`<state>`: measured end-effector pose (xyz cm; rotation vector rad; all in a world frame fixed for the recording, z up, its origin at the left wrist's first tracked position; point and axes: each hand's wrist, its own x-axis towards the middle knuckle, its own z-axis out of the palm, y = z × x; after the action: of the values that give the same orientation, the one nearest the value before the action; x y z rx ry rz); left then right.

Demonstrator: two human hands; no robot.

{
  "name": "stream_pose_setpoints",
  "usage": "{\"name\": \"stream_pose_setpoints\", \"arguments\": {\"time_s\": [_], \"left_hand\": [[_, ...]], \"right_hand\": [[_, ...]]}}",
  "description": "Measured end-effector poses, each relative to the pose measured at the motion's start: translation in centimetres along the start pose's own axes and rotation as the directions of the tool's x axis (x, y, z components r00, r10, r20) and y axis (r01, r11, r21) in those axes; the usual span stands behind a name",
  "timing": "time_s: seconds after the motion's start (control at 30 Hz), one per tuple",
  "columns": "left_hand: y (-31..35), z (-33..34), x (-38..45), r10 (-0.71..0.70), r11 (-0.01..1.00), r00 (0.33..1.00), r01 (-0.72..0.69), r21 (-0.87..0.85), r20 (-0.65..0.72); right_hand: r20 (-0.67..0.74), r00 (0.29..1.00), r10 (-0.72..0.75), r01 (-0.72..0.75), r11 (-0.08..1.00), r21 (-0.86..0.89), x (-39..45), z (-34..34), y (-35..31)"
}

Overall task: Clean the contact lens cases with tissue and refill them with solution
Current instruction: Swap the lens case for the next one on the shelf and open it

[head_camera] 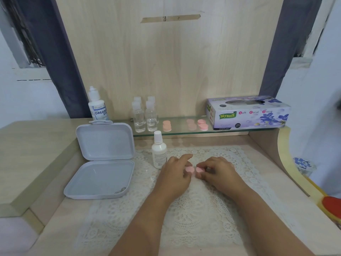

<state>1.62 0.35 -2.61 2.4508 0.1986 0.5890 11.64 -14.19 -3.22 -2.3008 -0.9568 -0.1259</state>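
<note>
A view from above looks down at a pale wooden dressing table [258, 163] with a white lace mat [184, 215] spread over its middle. At the far left, a white solution bottle labelled "Dream Eye" [97, 106] stands upright against the wooden back panel. Below it, a light grey plastic box [103, 163] lies open, its lid propped up behind the tray. Just right of the box, a small white bottle [159, 151] with a white cap stands upright at the mat's edge. Behind it, a narrow glass shelf [184, 133] carries four small clear bottles [144, 115] grouped together, then several pink contact lens cases [184, 125] in short stacks, and at the right end a purple flowered tissue box [248, 112] printed "Mysoft Soft Facial Tissue". In the centre of the mat, two bare forearms reach in from the bottom edge. The left hand [178, 172] curls its thumb and fingers around the left pink cap [189, 169] of a contact lens case, with the index finger stretched forward. The right hand [217, 169] pinches the right pink cap [199, 169] between curled fingertips. The two caps sit just beside each other, low over the mat; whether they rest on it cannot be told. At the far right edge, part of a red object [333, 206] shows.
</note>
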Motion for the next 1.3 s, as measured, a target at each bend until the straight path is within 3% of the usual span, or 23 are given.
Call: {"name": "stream_pose_setpoints", "arguments": {"time_s": [0.87,1.07,1.3], "left_hand": [[-0.4,0.4,-0.1,-0.053,0.993,0.998,0.054,-0.105,0.019],[0.2,-0.2,1.0,-0.147,0.946,0.989,0.134,-0.294,-0.023],[1.0,0.2,3.7,-0.243,0.956,0.970,0.241,-0.165,0.011]], "right_hand": [[0.001,1.000,0.018,-0.018,0.999,0.039,-0.3,-0.1,-0.2],[0.003,1.000,0.016,-0.016,1.000,-0.002,-0.2,-0.2,-0.4],[0.011,1.000,0.016,-0.016,1.000,-0.013,-0.3,-0.3,-0.4]]}}
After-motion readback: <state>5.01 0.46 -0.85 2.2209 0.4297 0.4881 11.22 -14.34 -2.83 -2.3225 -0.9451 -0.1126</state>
